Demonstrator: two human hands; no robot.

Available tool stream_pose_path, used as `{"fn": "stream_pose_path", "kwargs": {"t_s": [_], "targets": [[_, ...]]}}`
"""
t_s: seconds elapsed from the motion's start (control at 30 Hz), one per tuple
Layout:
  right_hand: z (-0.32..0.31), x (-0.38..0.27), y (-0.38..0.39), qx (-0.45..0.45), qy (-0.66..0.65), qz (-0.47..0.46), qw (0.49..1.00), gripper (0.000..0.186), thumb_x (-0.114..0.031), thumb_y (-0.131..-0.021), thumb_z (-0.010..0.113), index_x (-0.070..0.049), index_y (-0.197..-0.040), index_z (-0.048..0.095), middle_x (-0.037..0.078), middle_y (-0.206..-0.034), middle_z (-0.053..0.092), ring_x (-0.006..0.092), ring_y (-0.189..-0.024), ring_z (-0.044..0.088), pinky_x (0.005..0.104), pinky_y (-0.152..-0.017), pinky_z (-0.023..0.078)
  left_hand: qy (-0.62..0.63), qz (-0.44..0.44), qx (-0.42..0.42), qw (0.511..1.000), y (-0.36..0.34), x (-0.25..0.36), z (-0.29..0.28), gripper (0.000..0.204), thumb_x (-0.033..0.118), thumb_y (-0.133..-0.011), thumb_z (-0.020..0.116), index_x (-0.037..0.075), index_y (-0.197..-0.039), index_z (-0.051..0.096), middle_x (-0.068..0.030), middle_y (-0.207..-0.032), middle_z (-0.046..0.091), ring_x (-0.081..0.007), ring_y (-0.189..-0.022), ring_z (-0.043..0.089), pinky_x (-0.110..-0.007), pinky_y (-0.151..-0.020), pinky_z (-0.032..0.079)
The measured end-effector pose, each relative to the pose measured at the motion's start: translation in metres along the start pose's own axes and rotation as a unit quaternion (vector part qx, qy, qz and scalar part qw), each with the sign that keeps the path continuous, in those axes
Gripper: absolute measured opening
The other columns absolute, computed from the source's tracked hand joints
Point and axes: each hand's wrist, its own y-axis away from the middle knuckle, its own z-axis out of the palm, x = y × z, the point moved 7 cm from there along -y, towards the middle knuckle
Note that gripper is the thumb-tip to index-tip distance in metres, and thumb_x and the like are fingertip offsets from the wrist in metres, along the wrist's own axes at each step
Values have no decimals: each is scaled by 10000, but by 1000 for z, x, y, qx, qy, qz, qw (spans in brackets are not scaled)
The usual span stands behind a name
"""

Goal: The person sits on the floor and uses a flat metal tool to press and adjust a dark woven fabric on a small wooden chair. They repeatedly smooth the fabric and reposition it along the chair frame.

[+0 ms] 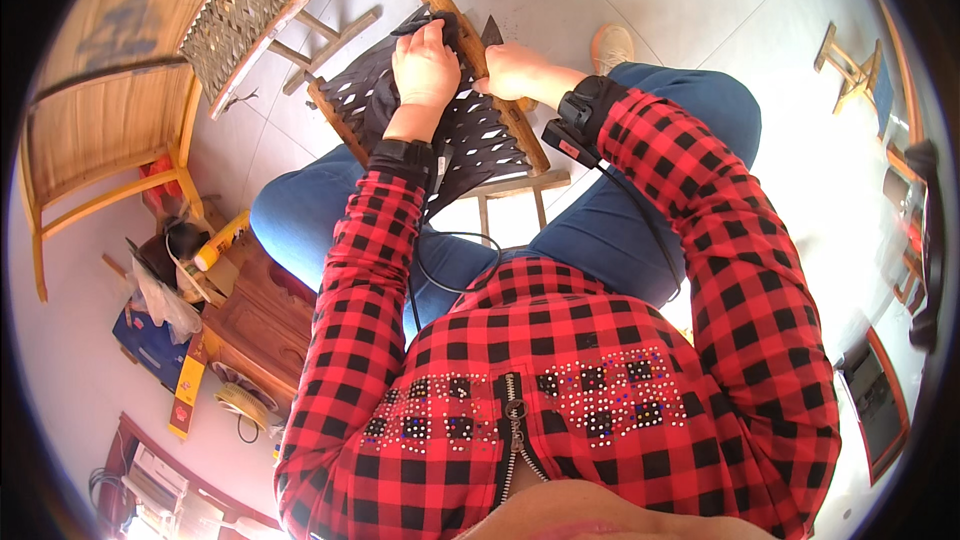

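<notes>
Between my knees is a wooden-framed stool with a seat woven from black strips (480, 135). Its round wooden rail (522, 136) runs along the right side of the weave. My left hand (428, 68) is closed on bunched black fabric (412, 26) over the far part of the seat. Pressed against the rail, my right hand (512, 74) has its fingers curled together; what they grip is hidden. A pointed black strip end (491, 32) sticks up just beyond the rail, close to the right hand.
A second woven stool (238, 25) stands at the far left, beside a wooden chair (110, 180). A small wooden stool (852, 70) is at the far right. Assorted items lie around a brown wooden cabinet (262, 315) on the left. A black cable (640, 215) hangs from my right wrist.
</notes>
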Motion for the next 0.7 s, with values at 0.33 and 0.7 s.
{"fn": "stream_pose_path", "kwargs": {"t_s": [0.33, 0.7], "targets": [[-5, -4, -2, -22, 26, -35, 999, 501, -392, -802, 674, 94, -922, 641, 244, -918, 650, 365, -884, 641, 430, -768, 505, 85, -98, -180, 975, -20, -32, -24, 350, 177, -792, 558, 149, -1137, 613, -122, -1068, 669, -330, -1015, 616, -410, -885, 479], [-144, 0, 64, 252, -392, -213, 859, 271, -114, -819, 659, -36, -1053, 548, 103, -855, 606, 172, -680, 605, 317, -600, 524, 271, -83, 50, 958, -39, -92, -137, 261, 151, -833, 662, 42, -1070, 654, -99, -952, 677, -180, -901, 641, -313, -794, 503]]}}
